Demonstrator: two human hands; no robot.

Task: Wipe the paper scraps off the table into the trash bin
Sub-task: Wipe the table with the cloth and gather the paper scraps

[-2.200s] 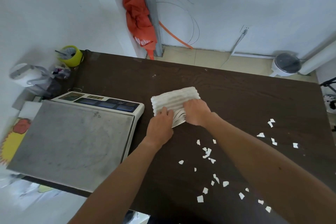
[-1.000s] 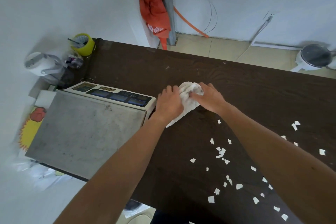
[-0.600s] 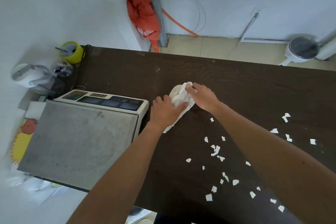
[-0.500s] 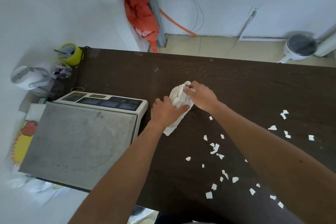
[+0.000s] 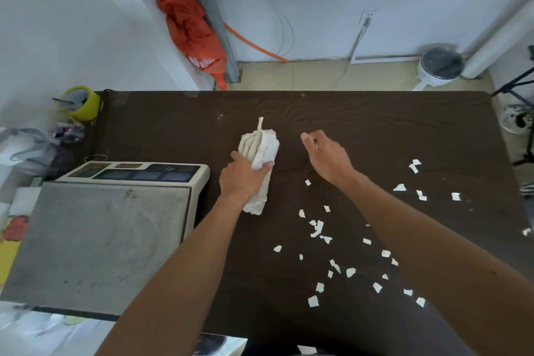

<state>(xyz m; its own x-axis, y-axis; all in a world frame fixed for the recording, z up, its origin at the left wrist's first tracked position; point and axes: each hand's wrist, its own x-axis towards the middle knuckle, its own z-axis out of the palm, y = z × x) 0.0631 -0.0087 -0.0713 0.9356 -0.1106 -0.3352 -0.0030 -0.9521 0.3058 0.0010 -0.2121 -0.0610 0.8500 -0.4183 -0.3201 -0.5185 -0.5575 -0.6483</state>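
Observation:
A white ribbed cloth (image 5: 261, 150), bunched into a roll, lies on the dark wooden table (image 5: 361, 130) beside the scale. My left hand (image 5: 241, 179) is closed around the roll's middle. My right hand (image 5: 326, 157) hovers just right of the cloth, apart from it, fingers loosely curled and holding nothing. Several white paper scraps (image 5: 318, 228) are scattered over the table's front right, partly hidden under my right forearm. A light-coloured bin edge (image 5: 219, 345) shows below the table's front edge; I cannot tell what it holds.
A grey digital scale (image 5: 95, 240) fills the table's left part. A yellow cup (image 5: 81, 102) and a white kettle (image 5: 20, 150) stand at the far left. On the floor beyond are an orange folded umbrella (image 5: 190, 26), a white pot (image 5: 439, 66) and a tripod (image 5: 520, 87).
My right hand has let go of the cloth and moved right. My left hand has closed around the cloth, which went from a flat folded towel to a bunched roll.

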